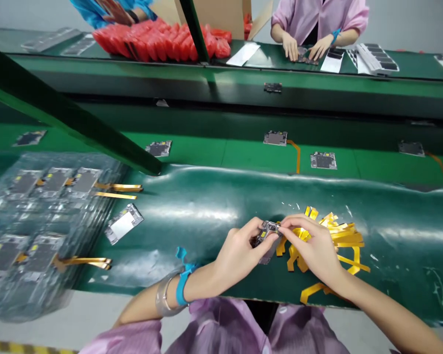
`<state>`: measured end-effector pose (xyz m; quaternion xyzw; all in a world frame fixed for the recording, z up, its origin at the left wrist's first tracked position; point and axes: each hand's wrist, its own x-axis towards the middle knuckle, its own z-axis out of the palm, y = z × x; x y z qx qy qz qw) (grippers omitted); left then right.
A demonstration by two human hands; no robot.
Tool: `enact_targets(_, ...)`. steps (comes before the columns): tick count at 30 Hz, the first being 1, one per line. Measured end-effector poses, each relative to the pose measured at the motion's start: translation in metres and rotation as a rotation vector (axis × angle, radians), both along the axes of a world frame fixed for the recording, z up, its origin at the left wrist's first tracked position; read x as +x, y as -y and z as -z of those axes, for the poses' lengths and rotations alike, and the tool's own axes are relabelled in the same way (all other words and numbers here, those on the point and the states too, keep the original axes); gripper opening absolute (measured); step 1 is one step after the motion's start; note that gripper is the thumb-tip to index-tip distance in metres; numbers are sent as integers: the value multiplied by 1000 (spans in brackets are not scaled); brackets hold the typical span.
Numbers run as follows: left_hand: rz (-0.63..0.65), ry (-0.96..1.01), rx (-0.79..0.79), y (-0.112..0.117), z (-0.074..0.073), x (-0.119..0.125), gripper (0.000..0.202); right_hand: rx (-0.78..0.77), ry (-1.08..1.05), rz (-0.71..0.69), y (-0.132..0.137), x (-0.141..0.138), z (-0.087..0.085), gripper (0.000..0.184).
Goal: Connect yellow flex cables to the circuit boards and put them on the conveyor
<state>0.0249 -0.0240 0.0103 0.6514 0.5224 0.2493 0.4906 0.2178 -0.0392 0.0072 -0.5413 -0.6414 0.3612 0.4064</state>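
Note:
My left hand [243,248] and my right hand [313,246] meet over the green mat, both pinched on a small circuit board [268,233] held between the fingertips. A blue wrist strap [182,285] and a bangle sit on my left wrist. Under and beside my right hand lies a heap of yellow flex strips [339,241]. One loose circuit board [123,223] lies on the mat to the left, apart from my hands.
Clear plastic trays [40,221] with several boards stand at the left. More boards [323,161] lie on the green conveyor belt beyond. A green bar [77,123] slants across. Across the line, one person's hands [304,46] work on a board, beside red bags [162,42].

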Motion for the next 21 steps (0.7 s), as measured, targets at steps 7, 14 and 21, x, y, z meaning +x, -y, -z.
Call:
enact_targets(7,-4,132,-282,0,10,-12,29,155,250,-65,31,10,5,12)
enact_targets(14,-117,216,-326,-13,13,-33,28,-3,620,-553,32,40,35,11)
enact_targets(21,-3,191,-343,-8,10,-24,25,-115,460,-500,20,37,22,16)
